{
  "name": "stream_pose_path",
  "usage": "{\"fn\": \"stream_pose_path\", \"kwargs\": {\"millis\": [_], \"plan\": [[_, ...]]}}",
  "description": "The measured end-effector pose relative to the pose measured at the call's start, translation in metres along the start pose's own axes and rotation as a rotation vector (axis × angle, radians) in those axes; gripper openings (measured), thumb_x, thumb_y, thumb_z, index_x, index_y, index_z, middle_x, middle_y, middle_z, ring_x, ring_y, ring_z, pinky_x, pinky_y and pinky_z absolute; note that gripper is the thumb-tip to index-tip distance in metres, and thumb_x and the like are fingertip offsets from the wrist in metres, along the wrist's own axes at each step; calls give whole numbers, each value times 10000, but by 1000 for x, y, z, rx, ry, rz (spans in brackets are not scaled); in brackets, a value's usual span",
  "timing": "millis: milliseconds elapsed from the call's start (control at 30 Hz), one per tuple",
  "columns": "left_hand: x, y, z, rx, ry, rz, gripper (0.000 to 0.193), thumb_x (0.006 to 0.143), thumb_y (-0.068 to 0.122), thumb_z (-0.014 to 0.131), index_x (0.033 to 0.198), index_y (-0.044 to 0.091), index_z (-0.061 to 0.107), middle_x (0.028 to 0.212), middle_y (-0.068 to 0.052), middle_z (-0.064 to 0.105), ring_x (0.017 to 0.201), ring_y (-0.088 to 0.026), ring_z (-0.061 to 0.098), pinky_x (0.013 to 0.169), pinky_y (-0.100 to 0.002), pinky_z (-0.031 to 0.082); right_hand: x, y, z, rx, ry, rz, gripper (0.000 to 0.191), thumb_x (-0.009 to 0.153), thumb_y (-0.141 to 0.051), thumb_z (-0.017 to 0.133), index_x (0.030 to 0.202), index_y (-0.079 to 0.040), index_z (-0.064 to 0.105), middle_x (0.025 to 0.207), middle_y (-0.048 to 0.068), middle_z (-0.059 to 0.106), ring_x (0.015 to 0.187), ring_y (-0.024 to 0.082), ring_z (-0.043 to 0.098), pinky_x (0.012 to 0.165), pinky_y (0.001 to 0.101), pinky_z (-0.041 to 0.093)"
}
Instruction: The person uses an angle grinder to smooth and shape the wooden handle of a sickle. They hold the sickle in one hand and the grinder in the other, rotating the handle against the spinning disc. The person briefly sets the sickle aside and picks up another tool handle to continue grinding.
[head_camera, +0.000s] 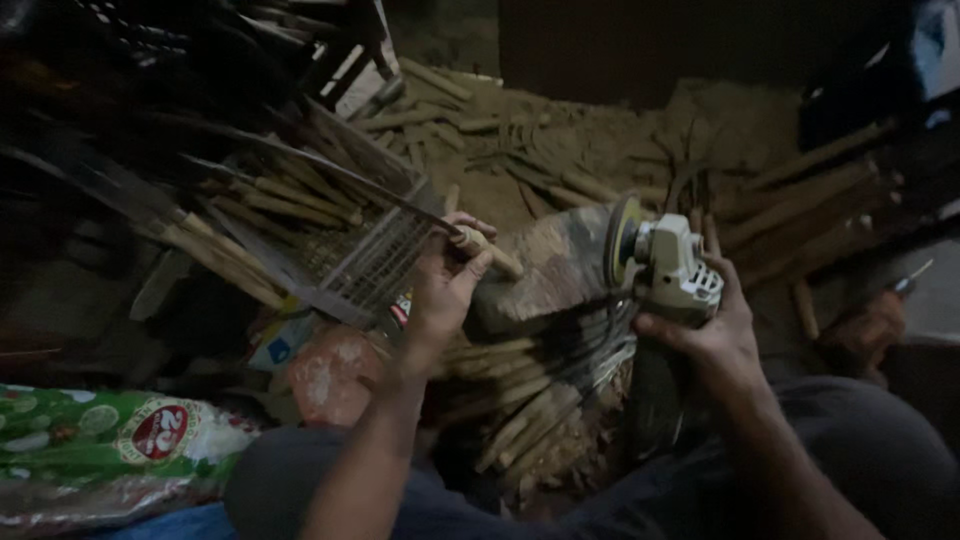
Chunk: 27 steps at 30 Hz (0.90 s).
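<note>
Wooden stick: short pale round wooden stick (483, 248), pinched in left hand (440, 290); axis points right-down toward disc.
Grinder: grey-white angle grinder (668, 268), just right of stick, right hand (712, 335) wrapped closed round body.
Nearer hand: left.

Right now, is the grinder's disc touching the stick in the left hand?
No. The disc stands apart from the stick; a stone block lies between them.

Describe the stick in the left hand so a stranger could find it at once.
Start at the pale angle grinder gripped in the right hand at centre right. Look left across the wood block to the left hand. The short wooden stick pinched there is the only one lifted off the piles; the rest lie loose below and behind.
</note>
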<state>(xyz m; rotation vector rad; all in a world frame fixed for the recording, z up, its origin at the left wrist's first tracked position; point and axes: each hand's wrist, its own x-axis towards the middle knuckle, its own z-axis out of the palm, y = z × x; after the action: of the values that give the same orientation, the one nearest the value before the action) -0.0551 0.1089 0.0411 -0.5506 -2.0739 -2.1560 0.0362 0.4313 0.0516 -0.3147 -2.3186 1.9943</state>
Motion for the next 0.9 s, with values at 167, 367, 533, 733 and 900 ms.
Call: {"fn": "stream_pose_path", "kwargs": {"millis": [167,367,533,733,900], "plan": [[-6,31,5,107,-22,-50,310,1146,159,611,1422,52,516,1252,-131,549,1156,-282,556,1020,-459,496,-9,-20,1,148,1,54,1010,661,-173,921,1502,-74,371,1225,123,672,1106,259,697,873,402,641],[-3,58,4,-237,218,147,554,1078,469,521,1468,118,347,1245,-71,591,1210,-233,589,1130,-473,490,-10,-25,4,116,-12,82,1031,634,-166,916,1509,-91,376,1244,151,659,1140,272,698,924,428,648],[-5,52,1,-409,286,54,441,1161,435,498,1334,30,489,959,-69,508,856,-222,530,872,-479,511,-5,-15,7,69,-73,-20,1055,642,-202,943,1522,-65,378,1320,155,628,1255,265,649,1061,427,586],[0,67,-6,-225,273,226,515,1085,470,545,1467,150,417,1176,-55,587,1085,-191,597,1039,-411,538,-6,-16,20,48,-81,47,1025,634,-278,944,1477,-67,400,1271,162,638,1211,269,669,1024,420,607],[0,77,-14,-422,381,263,503,1192,452,564,1518,108,396,1042,-86,587,868,-190,562,875,-390,517,-12,-19,45,52,-148,9,1044,619,-293,951,1470,-67,391,1287,142,627,1195,240,674,1012,391,621]]}}
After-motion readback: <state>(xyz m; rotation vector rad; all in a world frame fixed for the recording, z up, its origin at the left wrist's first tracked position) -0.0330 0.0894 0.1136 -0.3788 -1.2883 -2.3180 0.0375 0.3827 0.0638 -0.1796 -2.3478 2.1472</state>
